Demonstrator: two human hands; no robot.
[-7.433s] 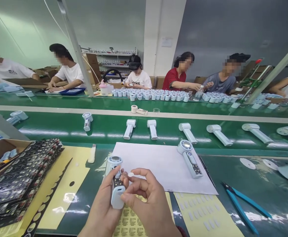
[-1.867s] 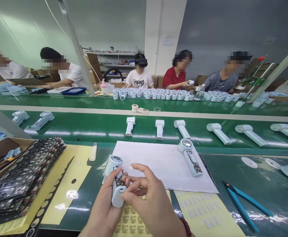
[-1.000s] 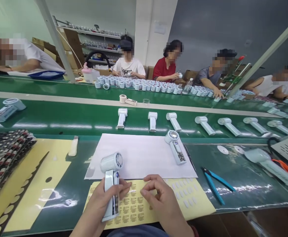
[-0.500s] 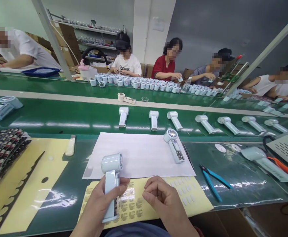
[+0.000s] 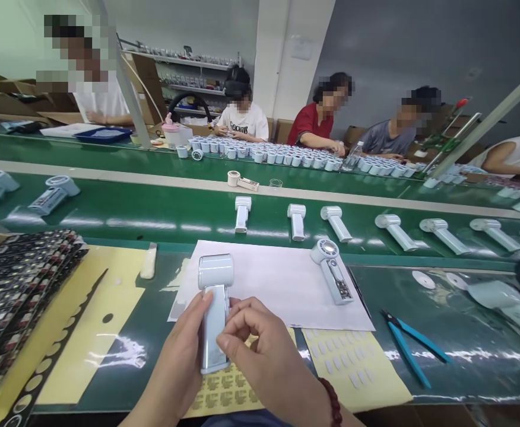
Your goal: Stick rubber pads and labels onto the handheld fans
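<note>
A light blue handheld fan (image 5: 215, 323) stands nearly upright in my left hand (image 5: 177, 356), its plain back towards me. My left fingers wrap the handle from the left, with the thumb along its edge. My right hand (image 5: 264, 347) is closed in a pinch at the handle's right side; whatever lies between the fingertips is too small to make out. Below both hands lies a yellow sheet of small printed labels (image 5: 224, 398). A second fan (image 5: 331, 273), its circuit board exposed, rests on the white paper (image 5: 269, 290) behind my right hand.
Blue-handled cutters (image 5: 414, 344) and a yellow sheet of small pale oval stickers (image 5: 353, 362) lie to the right. Stacked black strips (image 5: 24, 302) fill the left side. Several fans lie on the green conveyor (image 5: 171, 213) ahead. Across it, several people sit behind rows of blue-white parts (image 5: 278, 155).
The held fan has turned from its exposed circuit side to its plain back. My right hand has moved from above the label sheet back to the handle. Fans on the conveyor have shifted.
</note>
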